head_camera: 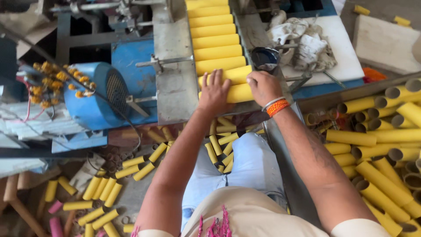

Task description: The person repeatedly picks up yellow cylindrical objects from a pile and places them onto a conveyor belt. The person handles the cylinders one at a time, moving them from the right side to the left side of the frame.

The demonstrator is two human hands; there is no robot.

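At the centre of the frame both hands press on the nearest yellow tube [239, 93] in the metal chute [175, 87]. The left hand [215, 93] lies flat, fingers spread; the right hand [263, 87] seems curled over its end.

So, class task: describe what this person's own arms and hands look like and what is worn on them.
Both arms are bare to the upper arm, where short cream sleeves end. The left hand wears nothing visible. The right hand has an orange thread band and a thin silver bangle at the wrist. No gloves.
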